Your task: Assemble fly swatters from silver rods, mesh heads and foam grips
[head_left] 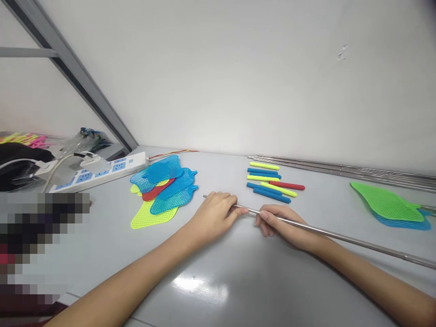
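A long thin metal rod [347, 237] runs from the middle of the table out past the right edge of the view. My left hand [215, 212] is closed over its thin end, and the tip pokes out just beyond my knuckles. A little further along, my right hand [279, 223] pinches the same rod between thumb and fingers. Beyond my hands lie several coloured plastic handle tubes [267, 188] in yellow, blue and red. To the left of my left hand is a loose pile of perforated fly swatter heads [173, 197] in blue, yellow and red.
More metal rods [340, 170] lie along the wall at the back right. Green and blue swatter heads [391, 204] rest at the right. A white power strip [102, 172] with plugged-in cables sits at the left, below a grey metal frame [81, 68]. Part of the left side is pixelated.
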{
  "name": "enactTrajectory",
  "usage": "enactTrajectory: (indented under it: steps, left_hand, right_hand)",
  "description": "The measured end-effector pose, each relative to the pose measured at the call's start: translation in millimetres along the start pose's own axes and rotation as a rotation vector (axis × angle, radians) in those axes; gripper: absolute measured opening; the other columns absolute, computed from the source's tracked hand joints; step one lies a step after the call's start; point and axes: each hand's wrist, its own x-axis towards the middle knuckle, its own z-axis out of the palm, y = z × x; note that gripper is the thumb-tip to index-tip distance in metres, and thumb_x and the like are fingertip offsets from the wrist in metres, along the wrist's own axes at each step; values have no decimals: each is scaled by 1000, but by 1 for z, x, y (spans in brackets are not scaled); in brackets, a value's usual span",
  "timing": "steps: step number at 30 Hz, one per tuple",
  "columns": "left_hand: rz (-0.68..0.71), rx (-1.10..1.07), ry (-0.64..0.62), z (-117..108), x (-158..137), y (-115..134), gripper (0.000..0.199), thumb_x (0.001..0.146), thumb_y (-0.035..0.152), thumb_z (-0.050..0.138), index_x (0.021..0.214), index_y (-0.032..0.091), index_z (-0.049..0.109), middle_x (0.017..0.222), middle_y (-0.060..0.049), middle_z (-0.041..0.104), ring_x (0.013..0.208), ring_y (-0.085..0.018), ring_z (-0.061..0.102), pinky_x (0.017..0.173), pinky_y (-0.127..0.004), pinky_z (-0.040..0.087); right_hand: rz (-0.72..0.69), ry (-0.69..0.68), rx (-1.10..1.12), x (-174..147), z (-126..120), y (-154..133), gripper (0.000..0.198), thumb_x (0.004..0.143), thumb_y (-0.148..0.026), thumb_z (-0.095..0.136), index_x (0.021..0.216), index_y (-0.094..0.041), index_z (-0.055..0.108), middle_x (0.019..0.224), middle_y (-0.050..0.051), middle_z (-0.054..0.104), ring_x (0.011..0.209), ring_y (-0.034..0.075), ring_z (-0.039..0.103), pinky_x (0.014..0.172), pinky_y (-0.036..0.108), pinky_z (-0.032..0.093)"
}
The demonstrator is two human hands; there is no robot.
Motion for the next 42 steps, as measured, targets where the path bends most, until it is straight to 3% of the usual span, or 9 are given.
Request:
enactTrajectory:
  steps: [17, 30, 37, 42]
  left_hand:
    - [-94, 0, 46, -5, 3, -8, 45, 83, 52, 38, 54, 18, 42, 57, -1, 51, 54, -15, 46, 51, -25, 25]
    - [-178, 10, -25, -6, 4, -11, 58, 76, 69, 31, 52, 17, 47, 50, -1, 48, 48, -14, 42, 46, -25, 21]
    - [-119, 64, 67, -7, 5, -13, 57, 75, 69, 33, 63, 16, 51, 71, -5, 55, 69, -19, 51, 62, -28, 35]
    - [-70, 43, 88, -17, 8, -26, 50, 77, 64, 37, 73, 17, 53, 79, -4, 55, 78, -20, 51, 77, -35, 36]
  right_hand:
    - [10, 11, 141, 2, -2, -1, 34, 87, -42, 42, 76, -15, 59, 56, -1, 49, 52, 10, 45, 49, 22, 35]
    - [7, 24, 152, 3, -3, 1, 34, 87, -41, 43, 76, -14, 60, 56, -1, 51, 52, 9, 46, 50, 21, 36]
    - [-3, 27, 175, 3, -2, 1, 32, 87, -39, 44, 76, -14, 61, 56, -1, 51, 52, 9, 45, 50, 21, 34]
    - [-31, 63, 263, 5, -3, 4, 33, 88, -38, 43, 75, -14, 60, 53, -1, 52, 49, 9, 46, 47, 21, 34]
